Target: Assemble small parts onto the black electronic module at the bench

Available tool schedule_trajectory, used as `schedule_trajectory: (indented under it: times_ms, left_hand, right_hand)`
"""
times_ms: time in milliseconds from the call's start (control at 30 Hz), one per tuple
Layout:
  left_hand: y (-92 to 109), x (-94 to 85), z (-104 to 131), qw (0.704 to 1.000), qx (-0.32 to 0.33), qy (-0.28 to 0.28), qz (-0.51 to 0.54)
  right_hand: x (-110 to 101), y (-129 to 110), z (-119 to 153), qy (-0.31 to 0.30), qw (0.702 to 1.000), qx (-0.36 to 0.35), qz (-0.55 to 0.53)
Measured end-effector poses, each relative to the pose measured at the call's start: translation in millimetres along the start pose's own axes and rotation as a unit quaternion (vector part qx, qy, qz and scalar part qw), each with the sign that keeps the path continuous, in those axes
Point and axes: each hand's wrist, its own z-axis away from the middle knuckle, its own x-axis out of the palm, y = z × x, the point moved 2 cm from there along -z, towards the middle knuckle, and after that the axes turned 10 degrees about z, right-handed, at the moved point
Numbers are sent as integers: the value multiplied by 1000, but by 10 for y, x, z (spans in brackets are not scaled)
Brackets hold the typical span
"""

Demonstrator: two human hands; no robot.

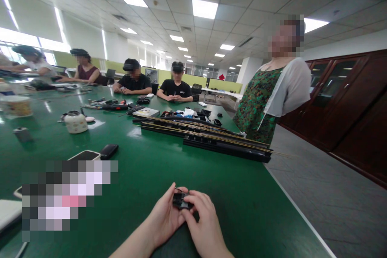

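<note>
A small black plastic part [180, 201] with an open, hollow-looking inside is held between both hands, just above the near part of the green table. My left hand [165, 211] cups it from the left and below, thumb raised along its side. My right hand [202, 209] closes on its right edge, with the fingertips on top and the thumb below. A thin dark wire or strip shows at its upper edge. What exactly the part is I cannot make out, since the fingers cover much of it.
Ahead on the green table [145, 165] lie long black rails [226, 148] with thin brass-coloured rods [193, 131]. A white jar [75, 122], a phone [84, 156] and a black case [109, 151] are on the left. A person [256, 92] stands at right; several others sit beyond.
</note>
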Motion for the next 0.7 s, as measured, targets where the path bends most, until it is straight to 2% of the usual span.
schedule_trajectory:
  times_ms: [333,533,700]
  left_hand:
    - [1,-32,-14,1000,-1,-8,-8]
    - [-7,-26,-3,999,-23,-18,-30]
    - [9,13,31,996,-56,-66,-21]
  right_hand:
    - [74,85,5,27,997,-5,-68]
    - [56,71,1,37,993,-6,-113]
    - [56,113,-5,53,988,36,-138]
